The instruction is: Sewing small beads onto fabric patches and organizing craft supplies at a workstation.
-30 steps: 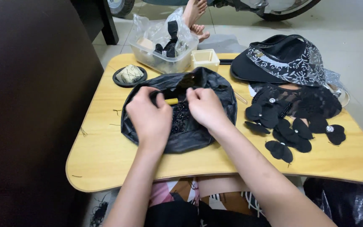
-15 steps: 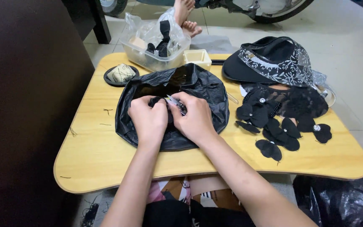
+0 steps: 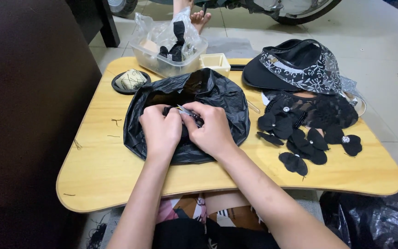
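Left hand, right hand pinch small silvery item over black plastic bag on wooden counter; black fabric petals right.

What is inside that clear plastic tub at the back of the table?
The clear tub holds a crumpled clear plastic bag and some black fabric pieces. Whatever lies beneath them at the bottom is covered and cannot be made out.

Black plastic bag, crumpled, open, at table centre. Clear plastic tub with crinkled clear bag inside, 11 o'clock from it. Small cream box at 12 o'clock. Black bag on floor, 4 o'clock. No labels, signs, screens.
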